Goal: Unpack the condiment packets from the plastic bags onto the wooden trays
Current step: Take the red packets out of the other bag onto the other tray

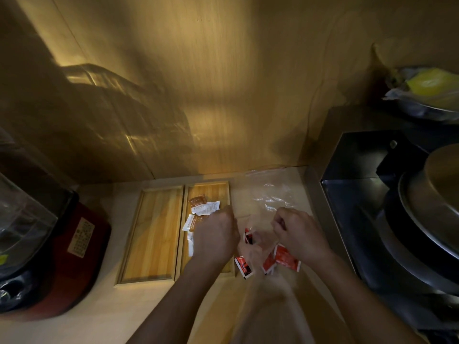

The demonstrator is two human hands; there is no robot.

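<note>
Two wooden trays lie side by side on the counter. The left tray (151,234) holds nothing. The right tray (213,189) carries several brown and white condiment packets (202,207). My left hand (216,234) and my right hand (300,232) are both clenched on the top of a clear plastic bag (250,247) between them, just right of the right tray. Several red packets (285,256) show inside or under that blurred bag. A second clear plastic bag (273,194) lies flat behind my hands.
A red appliance with a clear lid (62,244) stands at the left. A black metal unit with round steel pans (422,219) fills the right side. A bowl with yellow contents (429,93) sits at the upper right. A wooden wall rises behind the counter.
</note>
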